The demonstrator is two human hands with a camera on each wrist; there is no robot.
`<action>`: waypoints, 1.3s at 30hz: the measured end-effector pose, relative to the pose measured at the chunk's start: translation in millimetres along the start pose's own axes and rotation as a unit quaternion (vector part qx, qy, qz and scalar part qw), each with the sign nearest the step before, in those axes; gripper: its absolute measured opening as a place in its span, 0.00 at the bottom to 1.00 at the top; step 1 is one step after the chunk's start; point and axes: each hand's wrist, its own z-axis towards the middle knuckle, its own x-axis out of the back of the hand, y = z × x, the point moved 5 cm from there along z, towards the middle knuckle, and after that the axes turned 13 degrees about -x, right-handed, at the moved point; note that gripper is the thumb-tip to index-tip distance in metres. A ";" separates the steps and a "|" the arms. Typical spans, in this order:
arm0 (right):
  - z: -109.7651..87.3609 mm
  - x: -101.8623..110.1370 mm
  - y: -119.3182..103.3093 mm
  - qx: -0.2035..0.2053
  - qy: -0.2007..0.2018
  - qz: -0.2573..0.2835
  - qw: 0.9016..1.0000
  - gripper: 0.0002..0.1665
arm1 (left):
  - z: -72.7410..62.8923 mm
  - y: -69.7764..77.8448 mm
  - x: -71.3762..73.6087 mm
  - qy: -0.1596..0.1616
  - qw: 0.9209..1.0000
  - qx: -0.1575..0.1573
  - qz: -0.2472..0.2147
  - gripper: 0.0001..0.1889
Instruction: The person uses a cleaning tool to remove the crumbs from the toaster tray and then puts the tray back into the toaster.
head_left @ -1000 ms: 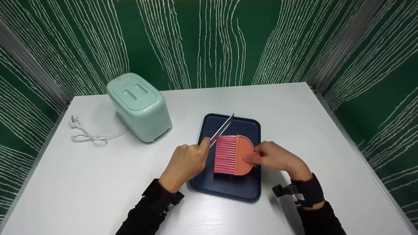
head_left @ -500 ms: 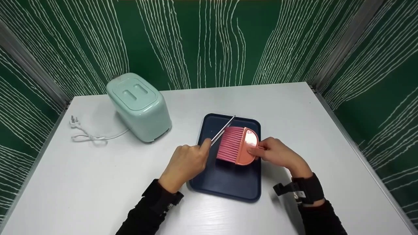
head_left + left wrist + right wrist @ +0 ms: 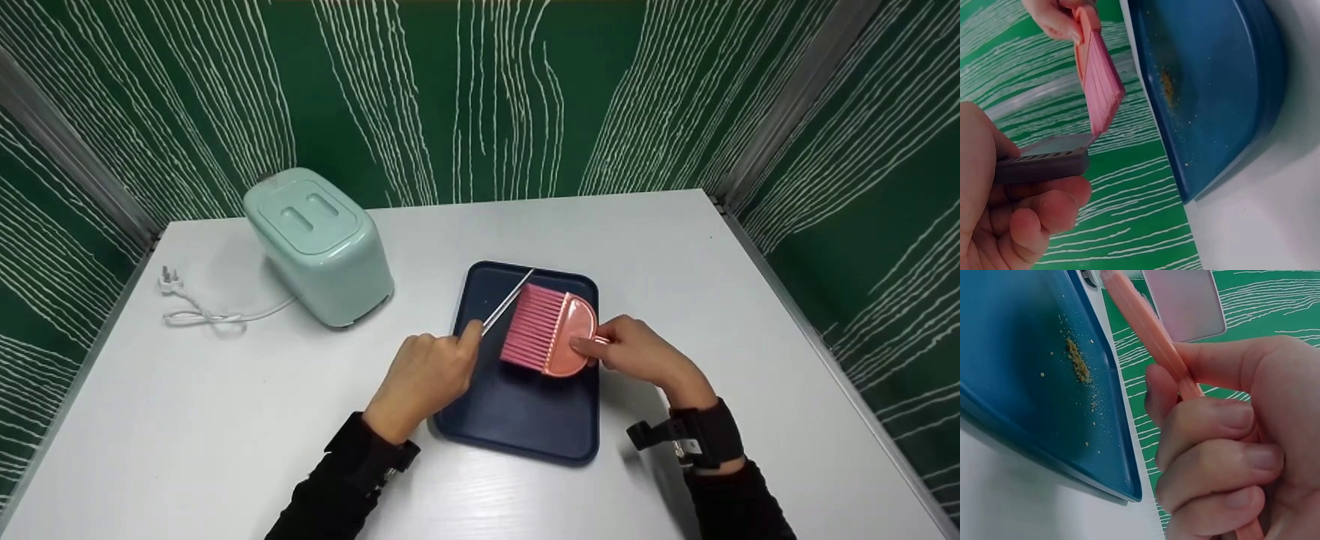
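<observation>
Coral brush hangs over your navy tray, mid-frame, nearly level along its length, bristles pointing left, handle crossing the tray's right edge; your right hand grips it, fingers curled. Your left hand, likewise curled, grips a flat-bladed tool beside the bristles. White table stretches rightward; mint toaster stands upper left.

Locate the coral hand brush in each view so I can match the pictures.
Head: coral hand brush just right of centre, held by the right hand over the navy tray.
Left wrist: coral hand brush at upper left, bristles pointing down, left of the navy tray.
Right wrist: coral hand brush edge-on, running from the top edge down into the right hand.
Shared landmark: the navy tray.
</observation>
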 end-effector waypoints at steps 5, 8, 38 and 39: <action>-2.5 1.3 -1.9 0.000 -0.007 -0.004 1.000 0.25 | -1.3 -1.5 -1.3 0.001 1.000 0.003 0.004 0.09; -4.5 2.0 -4.2 0.000 -0.003 -0.001 1.000 0.27 | -1.4 -1.9 -1.6 0.004 1.000 0.004 0.004 0.09; -7.9 2.7 -6.4 -0.004 0.001 0.008 1.000 0.26 | -0.5 -2.2 0.8 0.026 0.998 -0.006 0.048 0.10; -8.2 3.1 -7.3 -0.001 0.006 0.008 1.000 0.26 | -0.4 -2.3 0.6 0.025 0.999 -0.006 0.047 0.10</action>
